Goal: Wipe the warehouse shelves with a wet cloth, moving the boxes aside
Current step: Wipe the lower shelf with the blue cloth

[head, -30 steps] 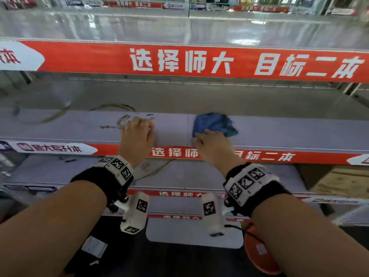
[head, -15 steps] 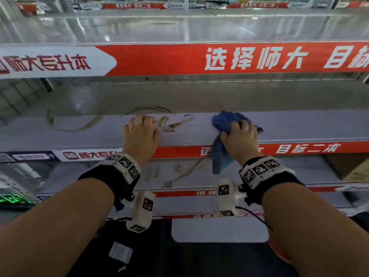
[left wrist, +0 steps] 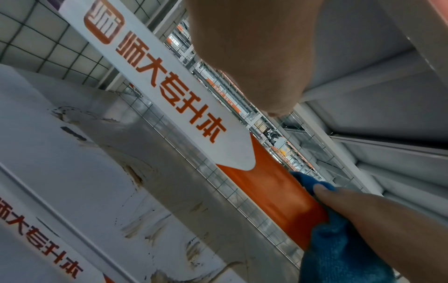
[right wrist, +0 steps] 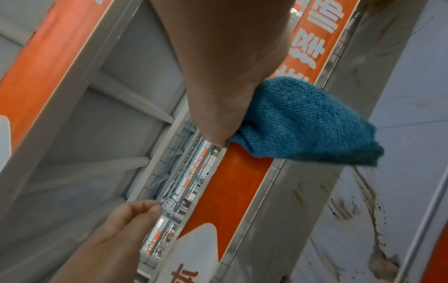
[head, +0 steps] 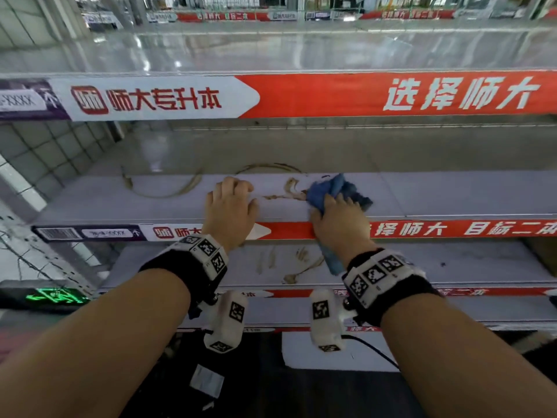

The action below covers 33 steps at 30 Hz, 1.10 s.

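The grey shelf (head: 452, 200) carries brown dirt smears (head: 289, 191) and a ring-shaped stain (head: 162, 188). My right hand (head: 337, 224) grips a blue cloth (head: 337, 188) at the shelf's front edge, just right of the smears, and one end of the cloth hangs below the edge. The right wrist view shows the cloth (right wrist: 303, 122) bunched under my palm. My left hand (head: 230, 206) rests on the shelf to the left of the smears, holding nothing. No boxes are on this stretch of shelf.
A red and white banner (head: 331, 95) runs along the shelf above, leaving a low gap. The lower shelf (head: 452, 263) also has brown streaks. Wire mesh (head: 45, 152) closes the left end. A cardboard box corner (head: 542, 254) shows at far right.
My right hand, first lying in front of the cloth, has taken hold of it and drawn it left to the smears. My left hand stays on the shelf. The view has swung left.
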Available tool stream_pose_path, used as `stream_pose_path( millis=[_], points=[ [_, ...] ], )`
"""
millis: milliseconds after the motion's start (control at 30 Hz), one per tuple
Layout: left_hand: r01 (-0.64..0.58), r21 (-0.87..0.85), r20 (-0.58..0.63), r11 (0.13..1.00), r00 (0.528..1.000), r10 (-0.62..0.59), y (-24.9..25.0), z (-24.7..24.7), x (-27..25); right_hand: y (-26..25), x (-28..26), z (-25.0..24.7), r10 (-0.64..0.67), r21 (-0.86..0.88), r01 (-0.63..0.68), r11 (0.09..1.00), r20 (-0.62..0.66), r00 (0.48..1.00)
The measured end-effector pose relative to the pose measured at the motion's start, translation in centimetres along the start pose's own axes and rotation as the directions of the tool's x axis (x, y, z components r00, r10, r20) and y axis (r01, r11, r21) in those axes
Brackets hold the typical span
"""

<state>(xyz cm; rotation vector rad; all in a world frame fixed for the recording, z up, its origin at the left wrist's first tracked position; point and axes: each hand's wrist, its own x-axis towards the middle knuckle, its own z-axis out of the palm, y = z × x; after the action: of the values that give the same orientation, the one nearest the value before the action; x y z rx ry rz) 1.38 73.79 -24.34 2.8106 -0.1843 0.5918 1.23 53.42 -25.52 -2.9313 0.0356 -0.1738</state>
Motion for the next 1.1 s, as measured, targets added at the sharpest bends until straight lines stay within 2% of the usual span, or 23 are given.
stream_pose_path(
  millis=[100, 300, 400, 467, 600, 700, 800, 867, 967, 1033, 1100],
  points=[
    [-0.012, -0.008, 0.002, 1.0, 1.0, 0.012, 0.1, 0.0, 0.4, 0.7, 0.1, -0.8, 0.003, 0.031, -0.004, 0.999, 0.054, 0.999],
    [0.015, 0.032, 0.029, 0.999, 0.999, -0.016, 0.0, 0.7, 0.2, 5.5, 0.7, -2.7, 0.224, 0.006, -0.226, 0.974, 0.095, 0.97],
    [0.02, 0.042, 0.033, 0.999, 0.999, -0.022, -0.4, 1.0, 0.1, 5.8, 0.7, -3.0, 0.27, 0.022, -0.273, 0.962, 0.097, 0.958],
    [0.001, 0.043, 0.027, 0.999, 1.0, -0.002, -0.6, 1.1, 0.2, 4.3, 0.7, -2.9, 0.238, 0.049, -0.244, 0.968, 0.105, 0.965],
    [0.01, 0.015, 0.028, 1.0, 1.0, -0.011, -0.9, 0.9, 0.7, -0.6, 0.0, -1.7, 0.022, 0.076, -0.029, 0.997, 0.084, 0.996],
    [0.014, -0.01, 0.025, 1.0, 1.0, -0.013, -0.6, 0.3, 1.0, -3.2, -0.6, -1.1, -0.096, 0.079, 0.09, 0.993, 0.068, 0.993],
    [-0.031, -0.049, 0.008, 0.998, 0.999, 0.032, 0.0, -0.2, 1.3, -2.6, -0.6, -1.9, -0.178, 0.158, 0.161, 0.974, 0.094, 0.98],
    [-0.091, -0.101, 0.007, 0.991, 0.996, 0.092, 0.7, -0.8, 1.7, -1.1, -0.8, -2.9, -0.223, 0.279, 0.216, 0.936, -0.007, 0.975],
    [-0.22, -0.249, 0.019, 0.943, 0.973, 0.232, 2.4, -1.6, 2.7, 1.0, -1.5, -4.1, -0.174, 0.403, 0.236, 0.884, -0.184, 0.967],
    [-0.269, -0.409, 0.028, 0.872, 0.951, 0.306, 4.4, -2.3, 3.2, 1.8, -1.9, -5.0, -0.042, 0.477, 0.118, 0.871, -0.165, 0.985],
    [-0.257, -0.556, 0.089, 0.791, 0.927, 0.363, 6.7, -2.7, 3.2, 2.5, -2.2, -5.7, 0.062, 0.557, 0.016, 0.83, -0.12, 0.991]
  ],
)
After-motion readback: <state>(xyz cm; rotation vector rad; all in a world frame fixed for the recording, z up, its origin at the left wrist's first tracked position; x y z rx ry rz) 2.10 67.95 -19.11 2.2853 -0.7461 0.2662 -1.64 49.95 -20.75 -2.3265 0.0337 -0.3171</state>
